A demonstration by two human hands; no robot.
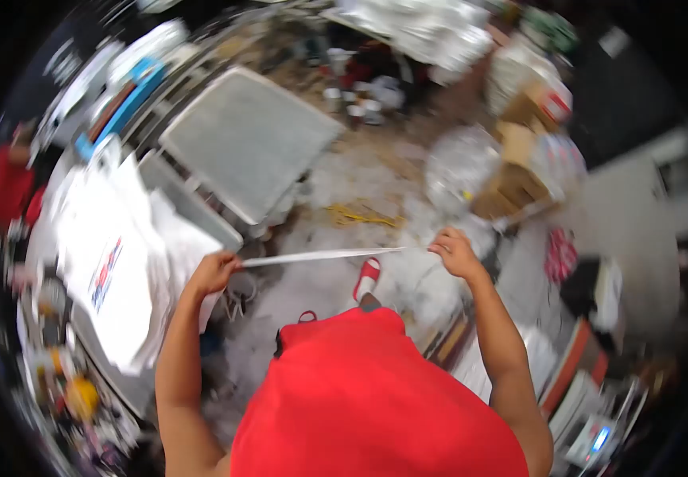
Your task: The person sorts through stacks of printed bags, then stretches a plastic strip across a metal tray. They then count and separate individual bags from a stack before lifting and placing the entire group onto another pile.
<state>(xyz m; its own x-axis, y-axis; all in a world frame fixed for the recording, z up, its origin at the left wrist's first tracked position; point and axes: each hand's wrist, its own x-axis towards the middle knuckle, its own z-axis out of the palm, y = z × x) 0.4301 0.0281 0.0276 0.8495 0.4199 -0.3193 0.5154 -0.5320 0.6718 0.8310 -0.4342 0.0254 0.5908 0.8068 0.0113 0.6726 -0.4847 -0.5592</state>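
A narrow white strip (pixel 320 255), perhaps plastic or fabric, stretches nearly level in front of my body. My left hand (pixel 218 272) is closed around its left end. The strip thins toward my right hand (pixel 454 250), whose fingers are pinched in line with it; the last stretch is faint against the pale floor. Just left of my left hand lies a pile of white bags (pixel 113 270) with red and blue print, the top one spread flat.
A grey board or tabletop (pixel 248 143) stands ahead. Yellow cord (pixel 364 216) lies on the littered floor. Cardboard boxes (pixel 515 179) and a clear plastic bag (pixel 462 167) sit at right. A device with a lit display (pixel 599 439) is at lower right. Another person in red (pixel 6 187) is far left.
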